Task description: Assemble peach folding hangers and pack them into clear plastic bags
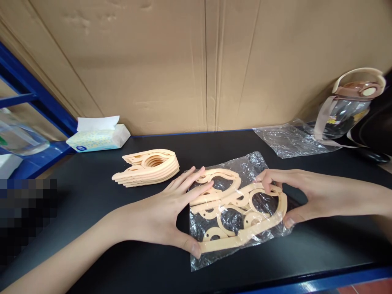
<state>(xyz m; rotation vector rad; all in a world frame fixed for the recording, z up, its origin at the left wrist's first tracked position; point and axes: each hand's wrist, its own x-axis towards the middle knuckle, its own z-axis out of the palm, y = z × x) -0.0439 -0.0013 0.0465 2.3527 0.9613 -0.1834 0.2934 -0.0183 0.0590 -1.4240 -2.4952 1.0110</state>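
A clear plastic bag (226,163) lies on the black tabletop with several beige folding clothes hangers (232,198) inside. My left hand (162,212) rests at the bag's left side, fingers stretched over the upper part and thumb against the lower left corner of the hangers. At the right end, my right hand (290,192) grips the bag, its fingers bent over the top and its thumb pressed at the lower edge. Left of the bag sits a neat stack of folded beige hangers (150,171), touched by neither hand.
A tissue pack (98,136) stands at the back left beside a blue metal frame (30,98). Another clear plastic bag (284,141) lies at the back right, near a strapped water bottle (349,110). Cardboard (153,69) lines the back of the black table (147,269).
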